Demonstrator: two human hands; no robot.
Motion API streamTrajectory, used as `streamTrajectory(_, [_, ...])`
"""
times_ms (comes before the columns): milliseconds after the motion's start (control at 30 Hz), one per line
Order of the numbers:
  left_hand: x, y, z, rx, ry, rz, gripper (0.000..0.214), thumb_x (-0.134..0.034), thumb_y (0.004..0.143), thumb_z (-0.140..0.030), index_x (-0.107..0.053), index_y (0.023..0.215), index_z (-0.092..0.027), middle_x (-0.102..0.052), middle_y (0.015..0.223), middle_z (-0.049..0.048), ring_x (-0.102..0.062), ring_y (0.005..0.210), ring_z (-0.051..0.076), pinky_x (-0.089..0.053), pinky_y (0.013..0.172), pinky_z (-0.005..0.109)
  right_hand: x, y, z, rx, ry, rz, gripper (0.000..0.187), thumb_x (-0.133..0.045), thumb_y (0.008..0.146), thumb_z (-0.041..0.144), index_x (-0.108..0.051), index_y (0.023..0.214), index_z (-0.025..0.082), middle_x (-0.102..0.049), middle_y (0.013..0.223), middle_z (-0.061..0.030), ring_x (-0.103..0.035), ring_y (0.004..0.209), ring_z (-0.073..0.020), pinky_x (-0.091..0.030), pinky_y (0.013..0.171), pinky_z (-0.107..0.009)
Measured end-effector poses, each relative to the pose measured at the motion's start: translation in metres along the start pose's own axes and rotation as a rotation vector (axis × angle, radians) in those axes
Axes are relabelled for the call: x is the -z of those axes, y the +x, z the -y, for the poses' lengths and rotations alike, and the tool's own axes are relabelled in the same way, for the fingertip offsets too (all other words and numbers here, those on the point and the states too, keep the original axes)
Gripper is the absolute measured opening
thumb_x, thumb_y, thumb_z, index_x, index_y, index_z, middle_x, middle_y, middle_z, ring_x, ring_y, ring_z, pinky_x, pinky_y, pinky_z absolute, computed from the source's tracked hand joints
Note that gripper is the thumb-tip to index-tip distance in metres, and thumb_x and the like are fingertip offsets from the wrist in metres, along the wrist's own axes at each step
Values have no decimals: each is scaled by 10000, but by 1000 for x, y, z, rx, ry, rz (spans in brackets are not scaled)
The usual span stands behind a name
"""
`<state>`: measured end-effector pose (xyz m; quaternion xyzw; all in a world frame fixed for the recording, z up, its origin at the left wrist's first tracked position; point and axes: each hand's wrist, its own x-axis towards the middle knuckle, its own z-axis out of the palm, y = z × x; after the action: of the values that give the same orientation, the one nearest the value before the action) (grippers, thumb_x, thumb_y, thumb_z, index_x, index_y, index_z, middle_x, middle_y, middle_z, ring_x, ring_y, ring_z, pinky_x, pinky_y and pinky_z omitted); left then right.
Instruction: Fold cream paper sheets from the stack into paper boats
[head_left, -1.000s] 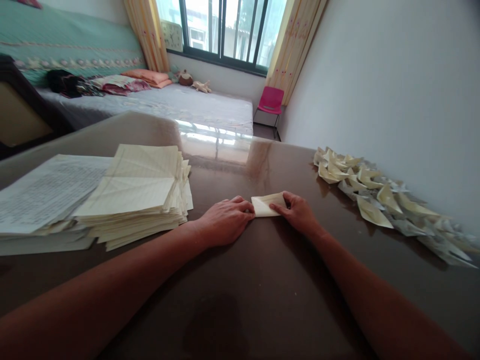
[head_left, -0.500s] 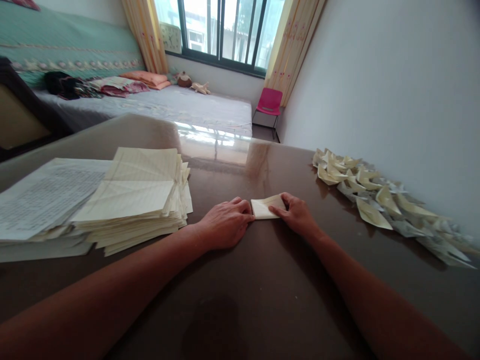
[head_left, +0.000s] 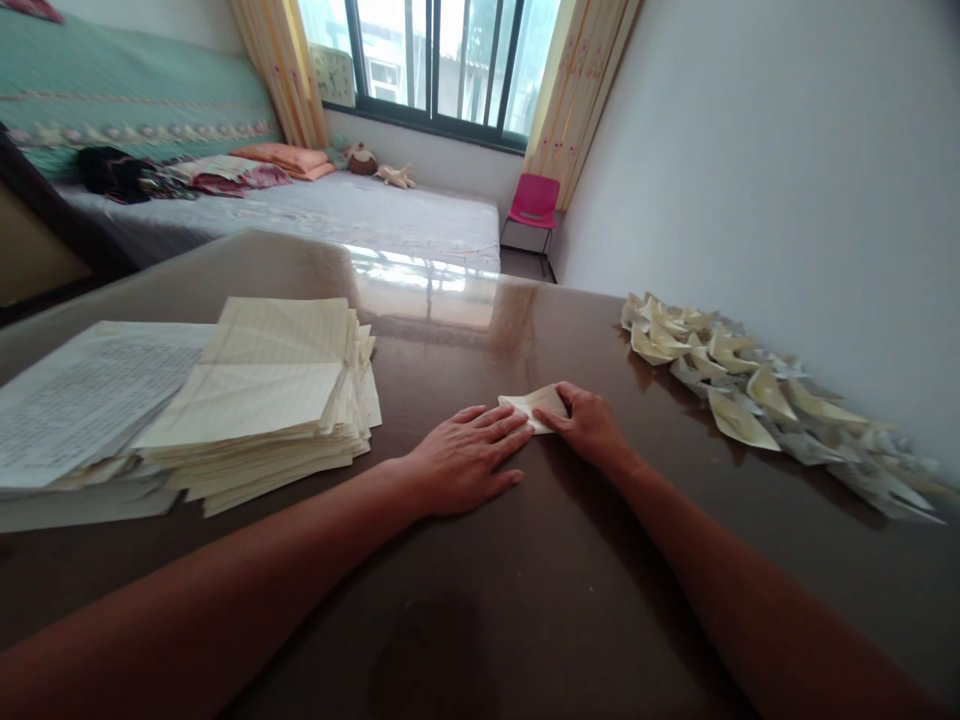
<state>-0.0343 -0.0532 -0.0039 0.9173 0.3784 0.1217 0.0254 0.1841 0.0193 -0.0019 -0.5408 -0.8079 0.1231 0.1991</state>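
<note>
A small folded piece of cream paper (head_left: 534, 405) lies on the dark brown table (head_left: 480, 600) in front of me. My left hand (head_left: 465, 458) rests flat on the table with its fingers stretched out, the fingertips on the paper's left end. My right hand (head_left: 589, 425) has its fingers curled over the paper's right end, pinching it. Both forearms reach in from the bottom of the view.
A thick stack of cream lined sheets (head_left: 277, 390) sits at the left, overlapping printed sheets (head_left: 82, 395). A row of several folded paper shapes (head_left: 750, 385) runs along the wall (head_left: 787, 180) at the right. Beyond the table are a bed (head_left: 315, 205) and a pink chair (head_left: 534, 200).
My left hand has gone from curled at the paper's left end to lying flat with fingers stretched over it. The paper looks smaller and more tilted under my right hand.
</note>
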Motion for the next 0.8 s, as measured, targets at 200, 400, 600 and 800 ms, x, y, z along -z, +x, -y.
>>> streamTrajectory(200, [0,-1,1,25,-15,42,583,-306,959,-521,-315,1454,-213,-367,1507,65,-291,1408,199,-192,1133,383,-5,-2,-3,-16,30,-65,355,-614,797,428,-581,1056,187,-672,775,-39,-603,656,-185,-391,591,-266])
streamTrajectory(400, [1,-1,0,26,-4,49,574,-297,960,-520,-333,1445,-216,-360,1512,51,-287,1410,197,-195,1132,394,-5,-3,-6,33,-60,-76,418,-546,853,366,-511,1217,162,-654,848,-59,-608,704,-200,-451,657,-307])
streamTrajectory(600, [0,0,0,22,13,36,556,-322,959,-507,-353,1438,-227,-374,1504,65,-296,1406,200,-214,1126,397,11,-22,13,284,-357,-118,377,-398,936,237,-552,1277,183,-485,1392,-126,-411,1277,-296,-382,999,-436])
streamTrajectory(800, [-1,0,-2,23,6,25,643,-273,945,-588,-306,1460,-204,-345,1516,83,-282,1413,205,-182,1141,385,7,-52,30,441,-432,263,743,-312,946,560,-329,1451,16,-321,1504,-205,-278,1405,-295,-274,1131,-427])
